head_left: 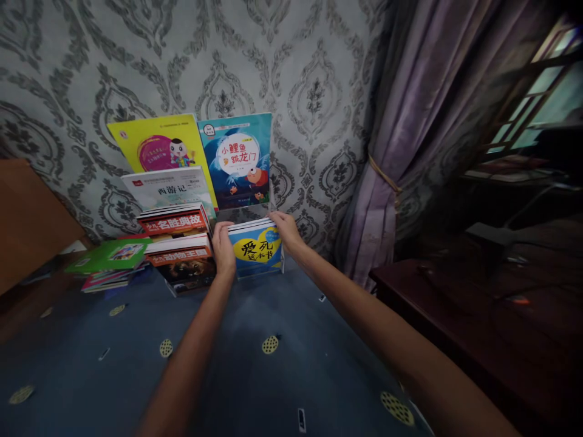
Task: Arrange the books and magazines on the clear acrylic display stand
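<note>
Several thin blue books with a yellow heart on the front cover stand upright in the front right part of a clear book rack. My left hand grips their left edge, with its fingers curled behind the top corner. At the opposite edge, my right hand holds the top right corner. Left of my left hand stand books with a lion cover, and red-titled books rise just behind those. A white book, a yellow book and a teal fish book stand at the back.
A green book tops a loose pile on the left, near a brown board. The rack stands on a blue pineapple-print cloth against a patterned wall. On the right are a purple curtain and a dark red table.
</note>
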The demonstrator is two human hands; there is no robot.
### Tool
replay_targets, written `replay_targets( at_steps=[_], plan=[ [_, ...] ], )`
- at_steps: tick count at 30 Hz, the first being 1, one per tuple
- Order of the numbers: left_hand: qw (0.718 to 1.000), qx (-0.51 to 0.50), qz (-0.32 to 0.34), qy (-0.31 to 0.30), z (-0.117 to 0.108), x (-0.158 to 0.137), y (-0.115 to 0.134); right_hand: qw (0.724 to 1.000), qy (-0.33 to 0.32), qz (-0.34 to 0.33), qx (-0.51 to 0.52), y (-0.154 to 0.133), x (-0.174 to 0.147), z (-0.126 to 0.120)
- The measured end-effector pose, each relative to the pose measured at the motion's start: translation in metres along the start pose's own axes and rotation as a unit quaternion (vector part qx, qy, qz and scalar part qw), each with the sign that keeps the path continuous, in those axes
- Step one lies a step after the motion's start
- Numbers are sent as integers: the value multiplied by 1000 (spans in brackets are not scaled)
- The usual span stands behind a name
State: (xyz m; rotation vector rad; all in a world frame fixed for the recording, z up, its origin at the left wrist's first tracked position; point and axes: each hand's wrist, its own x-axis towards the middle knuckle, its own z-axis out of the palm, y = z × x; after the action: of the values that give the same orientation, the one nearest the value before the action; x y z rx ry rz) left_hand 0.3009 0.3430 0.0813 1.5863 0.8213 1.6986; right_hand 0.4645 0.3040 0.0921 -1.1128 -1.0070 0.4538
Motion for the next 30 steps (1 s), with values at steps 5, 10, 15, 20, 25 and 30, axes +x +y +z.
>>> replay_targets(
  at_steps=[5, 10, 15, 20, 25, 30],
  plan=[
    [996, 71, 59, -12, 0, -8, 4, 994, 57, -73, -53, 1, -5, 3],
    [981, 158, 113, -27, 3, -5, 2, 964, 119, -186, -147, 0, -4, 7],
    [978, 168, 124, -17, 6, -2, 1, 965, 141, -182, -128, 5, -1, 13],
    [979, 169, 114, -18, 6, -2, 1, 966, 157, -172, -113, 7, -1, 17],
    [984, 150, 84, -42, -1, -5, 5, 967, 151, -171, -112, 4, -3, 17],
    [987, 126, 92, -34, -15, -38, 3, 968, 157, -163, -106, 4, -4, 16]
  ],
)
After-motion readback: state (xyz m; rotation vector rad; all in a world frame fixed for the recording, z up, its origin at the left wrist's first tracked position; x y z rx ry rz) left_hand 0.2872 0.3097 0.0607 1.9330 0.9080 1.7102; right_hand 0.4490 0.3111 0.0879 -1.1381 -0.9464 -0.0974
